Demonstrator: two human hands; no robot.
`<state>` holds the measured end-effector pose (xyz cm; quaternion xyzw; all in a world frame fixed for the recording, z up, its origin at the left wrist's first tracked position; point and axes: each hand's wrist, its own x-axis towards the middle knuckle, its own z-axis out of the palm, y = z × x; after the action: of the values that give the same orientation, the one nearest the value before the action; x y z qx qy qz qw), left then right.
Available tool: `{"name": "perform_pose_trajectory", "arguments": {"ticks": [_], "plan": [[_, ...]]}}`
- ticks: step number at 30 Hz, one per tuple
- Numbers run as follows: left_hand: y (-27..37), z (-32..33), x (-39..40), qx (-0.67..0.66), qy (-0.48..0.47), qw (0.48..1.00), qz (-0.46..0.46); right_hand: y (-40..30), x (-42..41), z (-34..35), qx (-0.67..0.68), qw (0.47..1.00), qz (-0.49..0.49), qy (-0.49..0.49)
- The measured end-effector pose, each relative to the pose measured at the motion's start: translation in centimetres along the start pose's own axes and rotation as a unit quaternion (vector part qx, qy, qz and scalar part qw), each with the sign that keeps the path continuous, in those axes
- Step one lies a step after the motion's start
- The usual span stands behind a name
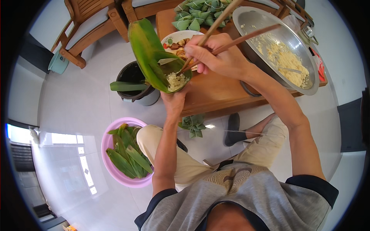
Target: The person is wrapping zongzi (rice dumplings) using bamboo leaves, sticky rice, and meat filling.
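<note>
My left hand (176, 96) grips a cone folded from broad green leaves (147, 57) from below, its long leaf ends standing up to the far left. Whitish rice grains (177, 82) lie in the cone's mouth. In my right hand (215, 56) is a pair of wooden chopsticks (245, 39), whose tips reach into the rice. Behind the cone, partly hidden by my right hand, a white plate (167, 38) holds browned chunks of food (180, 44). A large metal basin (241, 21) of pale yellowish rice (284, 62) with a spoon in it stands to the right.
Several tied leaf-wrapped dumplings (199, 16) are piled on the wooden table (214, 89); more dumplings (194, 124) hang below its front edge. A dark bucket (147, 96) with a leaf stands left. A pink tub (107, 166) of leaves sits beside my knee. Wooden chairs (86, 27) stand behind.
</note>
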<state>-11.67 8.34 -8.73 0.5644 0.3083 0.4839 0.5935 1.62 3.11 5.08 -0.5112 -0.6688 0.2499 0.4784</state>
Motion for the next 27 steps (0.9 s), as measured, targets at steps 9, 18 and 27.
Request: {"name": "perform_pose_trajectory", "arguments": {"ticks": [9,18,27], "plan": [[0.5,-1.2,0.3,-0.005,0.056,0.998,-0.007,2.4,0.8,-2.0,0.116,0.990,0.030,0.080],[1.2,-1.5,0.4,-0.002,0.104,0.994,-0.020,8.3,1.8,-1.1,-0.034,0.990,0.021,0.136],[1.1,-1.9,0.5,0.033,0.106,0.992,-0.053,9.9,2.8,-0.7,-0.018,0.991,0.064,0.119]]}}
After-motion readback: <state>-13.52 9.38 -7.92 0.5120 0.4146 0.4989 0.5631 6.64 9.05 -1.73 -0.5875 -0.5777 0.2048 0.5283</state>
